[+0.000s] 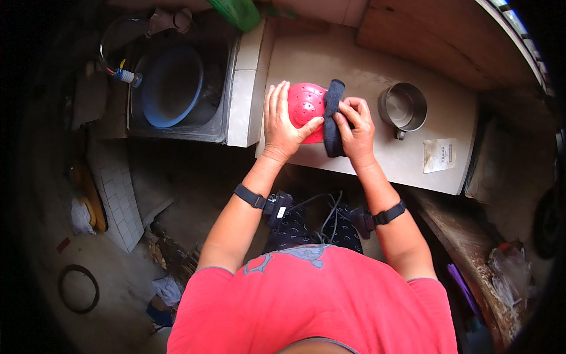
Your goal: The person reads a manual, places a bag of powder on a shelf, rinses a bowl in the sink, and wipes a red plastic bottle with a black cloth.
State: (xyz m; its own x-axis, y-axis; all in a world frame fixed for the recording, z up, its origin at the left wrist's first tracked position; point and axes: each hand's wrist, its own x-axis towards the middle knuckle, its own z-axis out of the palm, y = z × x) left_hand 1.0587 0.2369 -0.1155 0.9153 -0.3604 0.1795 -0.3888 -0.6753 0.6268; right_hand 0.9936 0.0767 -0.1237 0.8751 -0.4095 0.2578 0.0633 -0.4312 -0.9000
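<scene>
A small red plastic strainer [305, 110] with rows of holes has its domed base turned up towards me. My left hand [285, 117] grips its left side, fingers along the far edge and thumb across the near part. At its right edge hangs a dark blue cloth [334, 97], folded into a narrow strip. My right hand [357, 128] pinches that cloth between thumb and fingers against the strainer. Both are over the pale counter [305, 59]; whether the strainer rests on it I cannot tell.
A metal mug [409, 126] and a printed packet [440, 155] are on the counter to the right. At left, a blue-rimmed basin [147, 108] sits in a dark sink [216, 130], with a hose [128, 77] beside it. A tiled ledge [241, 104] divides sink and counter.
</scene>
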